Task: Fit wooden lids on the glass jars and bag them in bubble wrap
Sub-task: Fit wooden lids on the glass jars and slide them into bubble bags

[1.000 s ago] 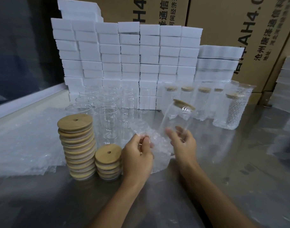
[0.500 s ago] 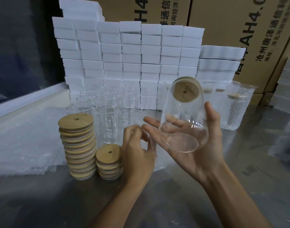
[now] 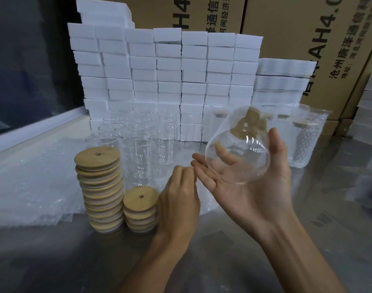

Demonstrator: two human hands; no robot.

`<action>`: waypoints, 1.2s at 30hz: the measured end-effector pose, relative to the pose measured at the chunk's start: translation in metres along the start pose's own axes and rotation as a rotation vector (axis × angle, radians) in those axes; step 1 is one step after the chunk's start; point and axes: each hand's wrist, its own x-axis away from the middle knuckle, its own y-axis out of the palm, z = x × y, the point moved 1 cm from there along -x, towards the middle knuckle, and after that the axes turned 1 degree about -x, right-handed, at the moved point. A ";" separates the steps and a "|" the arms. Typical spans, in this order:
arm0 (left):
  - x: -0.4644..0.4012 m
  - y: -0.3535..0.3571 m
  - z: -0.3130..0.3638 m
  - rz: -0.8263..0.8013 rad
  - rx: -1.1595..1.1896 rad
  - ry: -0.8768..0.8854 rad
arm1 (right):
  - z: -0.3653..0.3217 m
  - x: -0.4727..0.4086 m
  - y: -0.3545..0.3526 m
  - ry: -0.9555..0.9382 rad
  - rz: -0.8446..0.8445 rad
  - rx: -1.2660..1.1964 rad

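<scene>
Beyond the fingertips of both hands rises a wall of stacked white foam blocks [image 3: 181, 66], with brown printed cardboard cartons [image 3: 307, 39] behind it. Under the wrists lies the grey metal tabletop [image 3: 328, 240]. Past the left knuckles stand rows of clear, lidless glass jars [image 3: 138, 153]; beside that hand's thumb sit two stacks of round wooden lids with centre holes [image 3: 100, 187].

The right hand [image 3: 250, 191] cradles a clear glass jar already capped with a wooden lid [image 3: 238, 149], base toward the camera, thumb against one side and straight fingers under the other. The left hand [image 3: 178, 199] is curled, fingertips pinched; whether they hold film I cannot tell.

Bare glass is probably rigid, slick and breakable, fairly light; it is best held around the body, not by the lid.
</scene>
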 end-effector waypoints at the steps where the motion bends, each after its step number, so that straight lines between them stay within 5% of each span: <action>1: 0.001 0.001 0.001 -0.022 -0.015 0.006 | -0.002 0.000 -0.002 -0.018 0.013 0.015; 6: 0.006 0.006 0.006 -0.170 0.016 0.042 | -0.008 -0.003 -0.008 -0.051 0.080 0.045; 19: 0.014 0.012 0.007 -0.370 -0.020 -0.211 | -0.001 -0.011 -0.021 0.003 0.122 0.015; 30: 0.008 0.012 -0.002 -0.128 0.316 -0.247 | 0.017 -0.013 -0.020 0.000 0.055 0.207; 36: 0.007 0.012 -0.001 -0.059 0.403 -0.326 | 0.018 -0.021 -0.041 -0.078 0.189 0.442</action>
